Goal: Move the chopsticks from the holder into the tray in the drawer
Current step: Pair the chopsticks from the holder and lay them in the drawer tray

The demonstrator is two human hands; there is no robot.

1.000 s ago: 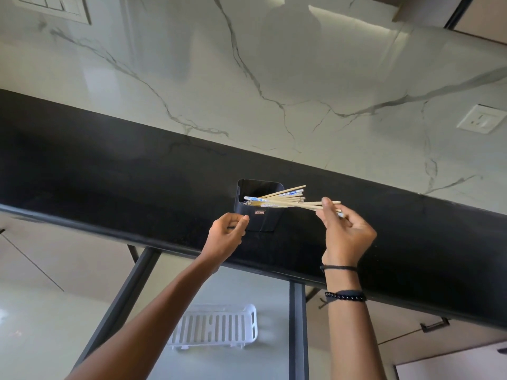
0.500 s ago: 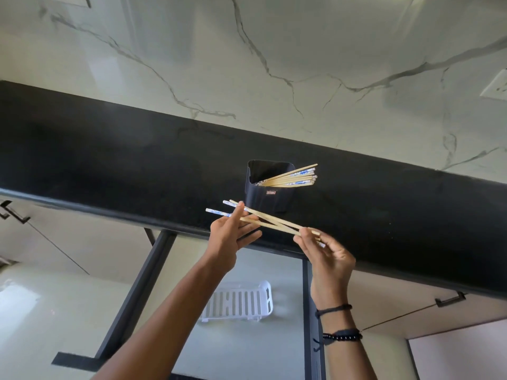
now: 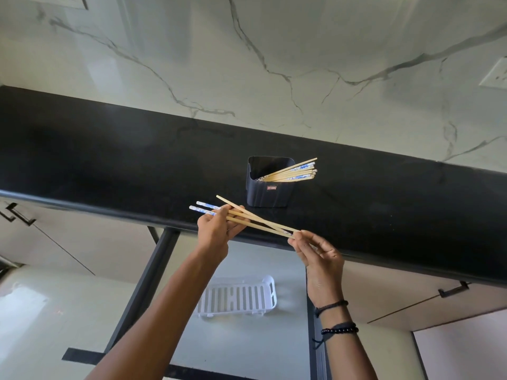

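A black square holder (image 3: 267, 192) stands on the black counter (image 3: 109, 160) with several wooden chopsticks (image 3: 293, 171) leaning out to its right. In front of the holder, over the counter's front edge, both hands hold a few chopsticks (image 3: 263, 221) that have blue-and-white patterned ends. My left hand (image 3: 216, 231) grips them near the patterned ends. My right hand (image 3: 318, 252) pinches the plain tips. Below, a white slotted tray (image 3: 236, 297) lies in the open drawer (image 3: 247, 346).
A marble wall (image 3: 274, 64) rises behind the counter, with a socket (image 3: 495, 76) at the right edge. Cabinet fronts with dark handles (image 3: 17, 215) (image 3: 454, 290) flank the drawer. Dark drawer rails (image 3: 153, 270) run on both sides.
My right hand has lifted a few chopsticks out of the holder and brought them forward and down. My left hand has let go of the holder and taken their patterned ends.
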